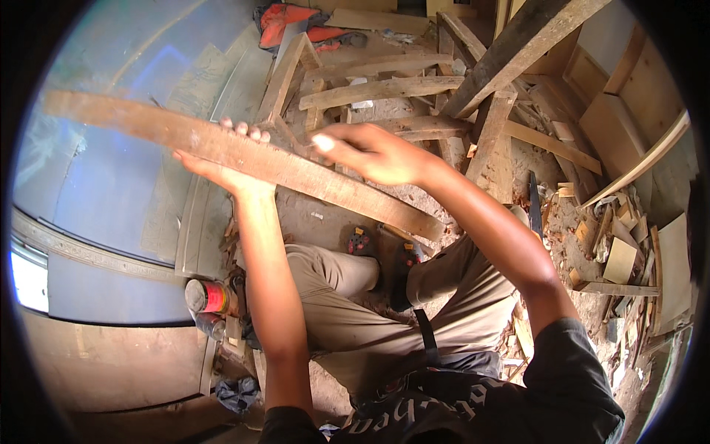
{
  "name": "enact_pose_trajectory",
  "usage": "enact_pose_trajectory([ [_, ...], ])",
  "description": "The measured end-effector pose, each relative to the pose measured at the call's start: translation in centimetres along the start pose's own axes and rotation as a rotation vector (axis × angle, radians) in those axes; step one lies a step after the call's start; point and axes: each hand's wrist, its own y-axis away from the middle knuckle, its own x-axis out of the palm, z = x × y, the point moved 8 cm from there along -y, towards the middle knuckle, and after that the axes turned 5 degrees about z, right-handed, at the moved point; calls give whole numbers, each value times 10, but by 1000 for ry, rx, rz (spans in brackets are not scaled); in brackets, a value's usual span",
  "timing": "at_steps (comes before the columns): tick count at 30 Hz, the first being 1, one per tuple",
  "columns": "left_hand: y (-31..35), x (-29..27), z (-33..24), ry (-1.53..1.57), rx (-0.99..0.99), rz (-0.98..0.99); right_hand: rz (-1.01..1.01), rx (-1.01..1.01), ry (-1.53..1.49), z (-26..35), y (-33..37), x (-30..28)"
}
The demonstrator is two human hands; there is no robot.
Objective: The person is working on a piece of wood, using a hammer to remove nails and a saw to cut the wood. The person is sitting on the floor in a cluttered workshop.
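A long, flat, slightly curved wooden plank [310,176] slants across the view from upper left to centre right, raised above my lap. My left hand [240,166] grips it from beneath, its fingertips curling over the far edge and its thumb along the near edge. Just beyond the plank hovers my right hand [373,154], back upward, thumb stretched toward the left. Nothing shows in it, though its other fingers are partly hidden and slightly blurred. I cannot tell whether it touches the plank.
A rough wooden frame [381,90] with curved slats stands ahead, crossed by a thick post [510,59]. A handsaw [535,201] and wood scraps [621,259] lie right. A large bluish sheet [140,170] fills the left, near a red-labelled can [205,296].
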Motion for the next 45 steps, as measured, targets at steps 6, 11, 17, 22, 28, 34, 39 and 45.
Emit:
enact_pose_trajectory([
  [6,9,-62,-18,8,57,-342,108,304,463,-17,110,0],
  [11,24,-79,-20,-107,98,-540,35,362,279,-48,112,3],
  [17,26,-64,-22,-242,201,-328,215,393,-119,-115,96,8],
  [22,23,-66,-7,-129,114,-182,252,505,-422,-156,106,7],
  [28,26,-74,1,-207,6,-198,251,474,-527,-183,115,11],
  [34,30,-61,-7,-298,-6,-191,245,517,-706,-209,126,25],
  [39,30,-72,-8,-337,-23,-281,266,537,-580,-214,126,29],
  [45,26,-86,-5,-172,47,-269,205,463,-356,-174,116,28],
])
